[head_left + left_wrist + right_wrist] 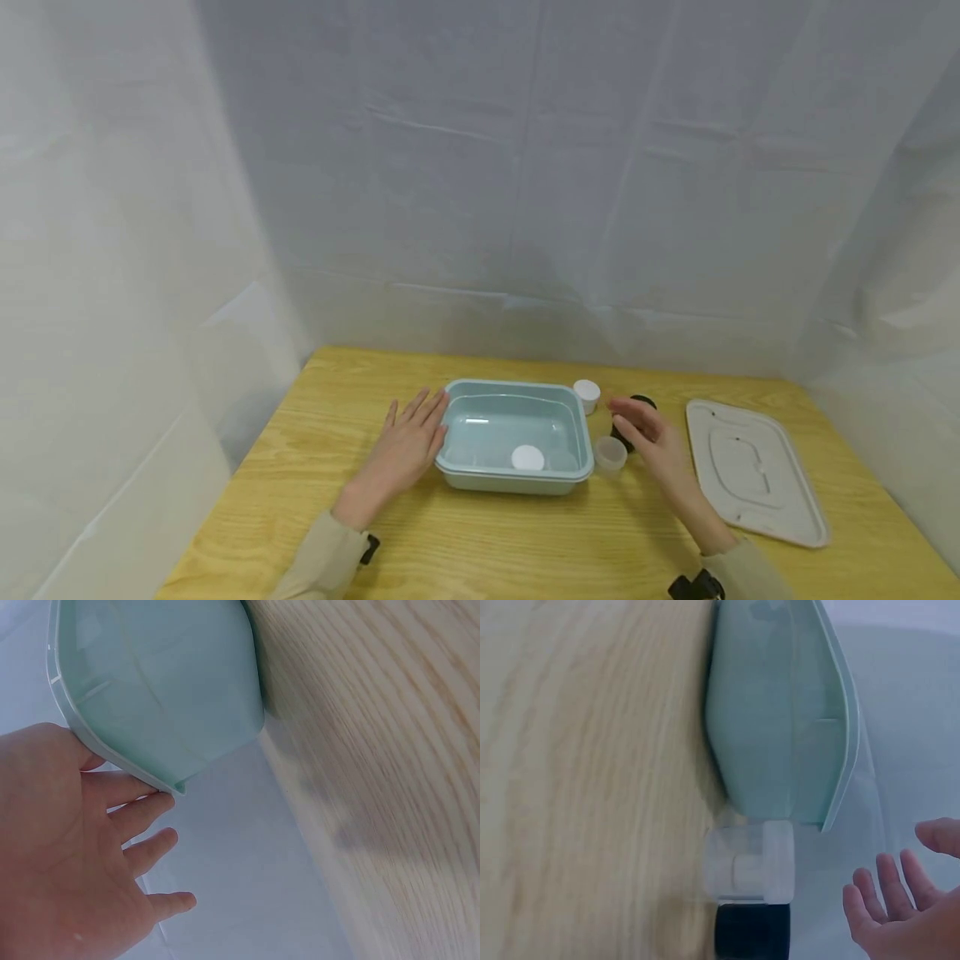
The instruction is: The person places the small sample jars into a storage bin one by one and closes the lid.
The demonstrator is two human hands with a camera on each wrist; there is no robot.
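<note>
The counter (525, 542) is of light yellow wood with a clear grain, and white sheets with folds hang behind it and at its sides. In the middle stands a rectangular tub (512, 435) of smooth pale green plastic with round corners and a thin rim. Inside it, near the front wall, lies one small white round lid (528, 457). Just beside the right wall of the tub stands a small clear plastic cup (610, 455), and at the far right corner a small white jar (587, 394). A black round jar (638, 406) stands behind the clear cup, partly hidden by the right hand (651, 437). Well to the right lies a flat pale grey cover (753, 468) with round corners and a raised panel.

The left hand (408, 446) lies flat on the counter with straight, spread fingers (142, 810) that touch the left rim of the tub; it holds nothing. The right hand hovers near the clear cup and the black jar, its fingers (870, 896) relaxed and slightly bent, holding nothing.
</note>
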